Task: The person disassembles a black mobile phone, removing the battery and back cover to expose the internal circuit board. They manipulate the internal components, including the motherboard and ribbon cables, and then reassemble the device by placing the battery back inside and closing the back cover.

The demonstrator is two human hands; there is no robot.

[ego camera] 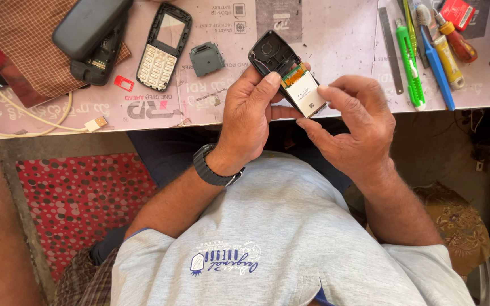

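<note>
Both hands' fingers [271, 85] pinch an opened phone body [276, 59] holding its screen module [304, 93].

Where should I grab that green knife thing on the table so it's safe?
Take the green utility knife by the middle of its long plastic body, closing your grip across its narrow sides from above. It lies flat and straight between a metal ruler and a blue tool, so coming straight down probably works best. Which end holds the blade is hard to tell, so keep off both ends.
</note>
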